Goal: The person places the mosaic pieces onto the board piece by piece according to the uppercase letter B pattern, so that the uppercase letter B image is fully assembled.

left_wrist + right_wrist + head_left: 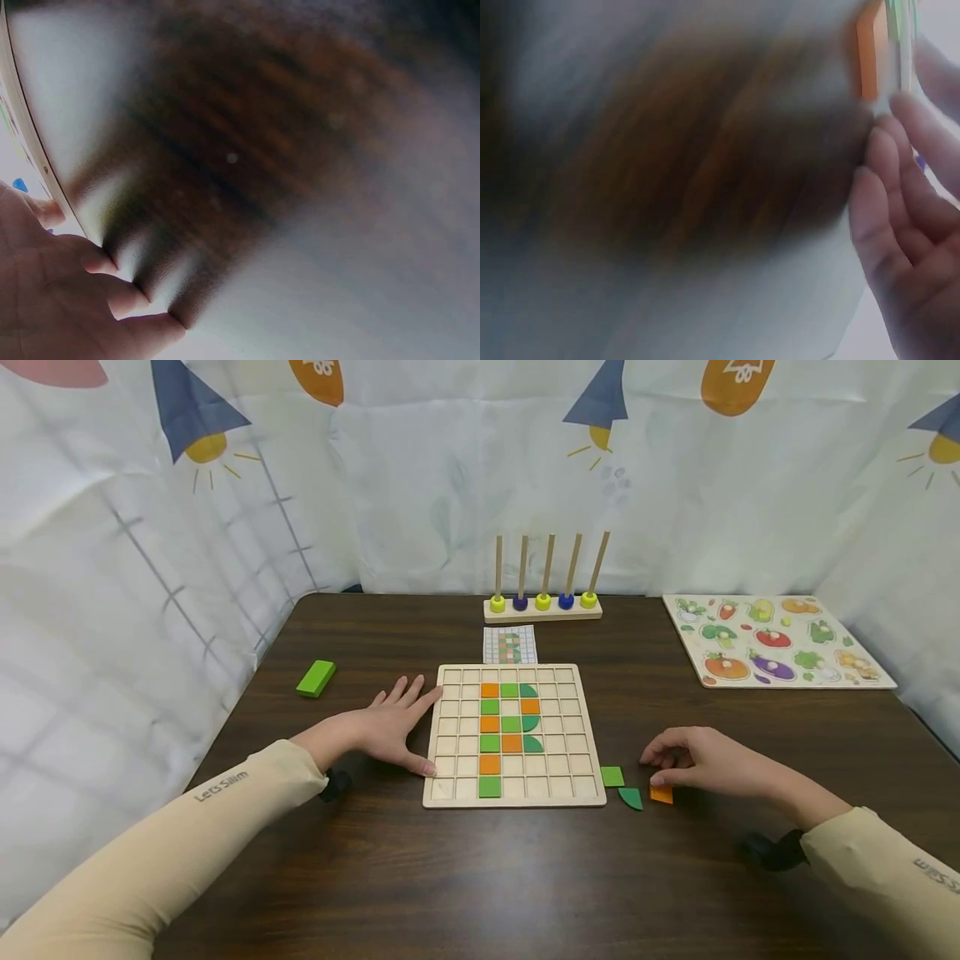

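A square wooden grid board (465,766) lies mid-table, with orange and green square tiles and dark green quarter-round tiles in some of its cells. My left hand (390,727) is spread flat at the board's left side, thumb and index fingertip right at its edge. To the right of the board, my right hand (708,764) is low over the table with loosely bent fingers. Its thumb tip is right at an orange square tile (662,794), and the right wrist view shows that orange tile (868,52) just beyond the fingertips. Beside it lie a quarter-round green tile (631,798) and a light green square tile (612,777).
Behind the board lies a printed pattern card (510,645). Farther back stands a peg rack (543,610) with coloured rings on upright rods. A green block (316,678) is at the left, and a vegetable puzzle board (776,643) at the back right.
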{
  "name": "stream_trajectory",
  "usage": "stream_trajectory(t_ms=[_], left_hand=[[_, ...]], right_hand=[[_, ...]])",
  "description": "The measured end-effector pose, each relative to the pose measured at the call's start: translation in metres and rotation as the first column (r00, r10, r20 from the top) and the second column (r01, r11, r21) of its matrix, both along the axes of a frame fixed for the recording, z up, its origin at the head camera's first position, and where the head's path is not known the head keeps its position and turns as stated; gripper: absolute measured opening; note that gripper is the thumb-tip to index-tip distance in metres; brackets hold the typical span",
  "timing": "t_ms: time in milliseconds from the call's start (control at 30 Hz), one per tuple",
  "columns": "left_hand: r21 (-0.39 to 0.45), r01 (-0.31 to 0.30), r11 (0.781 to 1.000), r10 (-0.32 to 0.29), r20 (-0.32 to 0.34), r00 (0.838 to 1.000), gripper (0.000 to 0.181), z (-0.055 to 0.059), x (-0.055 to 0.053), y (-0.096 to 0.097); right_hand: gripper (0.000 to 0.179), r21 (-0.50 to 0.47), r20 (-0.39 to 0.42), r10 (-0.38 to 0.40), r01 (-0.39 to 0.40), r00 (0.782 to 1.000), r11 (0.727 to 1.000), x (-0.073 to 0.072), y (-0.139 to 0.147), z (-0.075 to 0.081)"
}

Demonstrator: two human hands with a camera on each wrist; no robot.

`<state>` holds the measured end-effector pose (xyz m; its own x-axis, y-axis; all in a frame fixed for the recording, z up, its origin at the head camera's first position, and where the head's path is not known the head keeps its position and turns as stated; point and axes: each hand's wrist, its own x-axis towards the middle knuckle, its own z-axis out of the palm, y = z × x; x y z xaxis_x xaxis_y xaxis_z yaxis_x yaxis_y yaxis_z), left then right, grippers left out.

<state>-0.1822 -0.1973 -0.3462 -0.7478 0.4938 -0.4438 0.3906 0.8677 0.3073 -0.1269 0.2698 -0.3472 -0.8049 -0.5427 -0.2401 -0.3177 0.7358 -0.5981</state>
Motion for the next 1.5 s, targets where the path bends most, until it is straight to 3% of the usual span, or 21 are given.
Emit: stream_trajectory(t_ms=[133, 333, 667, 833, 967, 1133, 1267, 1500], left_hand=[[-0.006, -0.003, 1.0, 0.003, -0.005, 1.0, 0.127, 0.001, 0.0, -0.001], [0.0, -0.003, 1.0, 0.003, -0.005, 1.0, 0.127, -0.001, -0.001, -0.002], [0.006, 0.0, 1.0, 0.0, -0.003, 1.0, 0.127, -0.001, 0.0, -0.001], [0.002, 0.002, 1.0, -0.002, -0.002, 1.0, 0.127, -0.001, 0.0, -0.001], [0.0, 0.001, 1.0, -0.001, -0.002, 1.0, 0.127, 0.0, 0.0, 0.0], [0.0, -0.002, 1.0, 0.002, 0.0, 1.0, 0.128, 0.001, 0.0, 0.0], [0.001, -0.001, 1.0, 0.001, 0.0, 1.0, 0.128, 0.001, 0.0, 0.0], [-0.003, 0.002, 1.0, -0.002, 0.0, 1.0, 0.127, 0.001, 0.0, -0.001]], right_hand=[[0.04, 0.004, 0.031, 0.047, -0.047, 0.998, 0.999, 0.004, 0.007, 0.0], [0.052, 0.046, 0.002, 0.097, -0.097, 0.995, 0.994, 0.01, 0.004, 0.001], [0.035, 0.119, -0.118, 0.074, -0.06, 0.99, 0.991, 0.008, 0.005, -0.002], [0.026, 0.088, -0.151, 0.057, -0.044, 0.987, 0.995, 0.005, 0.008, -0.003], [0.024, 0.049, -0.159, -0.046, 0.055, 0.986, 0.997, 0.001, 0.007, 0.001], [0.024, -0.016, -0.211, -0.148, 0.148, 0.966, 0.989, -0.003, -0.003, 0.004], [0.024, -0.065, -0.208, -0.171, 0.161, 0.963, 0.985, -0.004, -0.022, 0.005], [0.021, -0.155, -0.132, -0.125, 0.104, 0.983, 0.982, -0.006, -0.066, 0.006]])
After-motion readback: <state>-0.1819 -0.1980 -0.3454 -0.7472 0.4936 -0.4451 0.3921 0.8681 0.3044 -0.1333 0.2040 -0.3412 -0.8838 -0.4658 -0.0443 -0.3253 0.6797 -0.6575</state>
